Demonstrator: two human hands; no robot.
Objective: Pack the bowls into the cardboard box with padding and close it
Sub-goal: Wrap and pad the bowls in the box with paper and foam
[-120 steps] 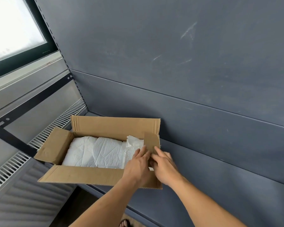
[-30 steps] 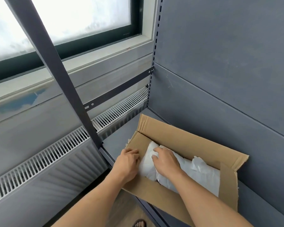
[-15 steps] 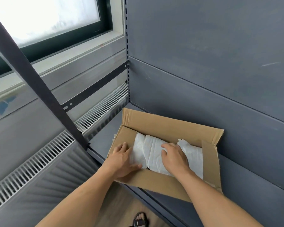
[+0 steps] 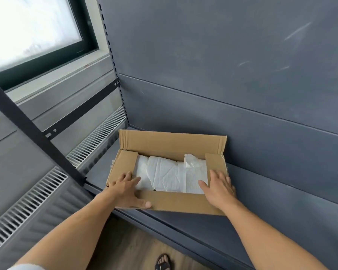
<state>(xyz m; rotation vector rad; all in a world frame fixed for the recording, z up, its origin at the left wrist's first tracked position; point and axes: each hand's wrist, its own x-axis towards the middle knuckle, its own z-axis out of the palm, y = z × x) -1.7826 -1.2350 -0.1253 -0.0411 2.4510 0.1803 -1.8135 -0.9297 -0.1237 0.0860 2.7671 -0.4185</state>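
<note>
A brown cardboard box (image 4: 172, 145) sits on a dark grey shelf, its far long flap standing up against the back panel. White padding paper (image 4: 170, 175) fills the inside and hides any bowls. Both short end flaps are folded inward over the padding. My left hand (image 4: 126, 189) presses flat on the left end flap, its thumb lying along the near long flap (image 4: 180, 202). My right hand (image 4: 220, 187) lies flat with straight fingers on the right end flap. The near flap lies low in front of the opening.
The grey shelf (image 4: 281, 207) runs on to the right of the box, backed by a dark panel. A black upright post (image 4: 33, 133) and white radiator grilles (image 4: 98, 141) stand at the left under a window. A sandalled foot (image 4: 163, 262) shows on the wooden floor below.
My hands left the padding in the middle and spread out to the two end flaps. The left end flap came down over the padding. The view swung right and squared up on the box.
</note>
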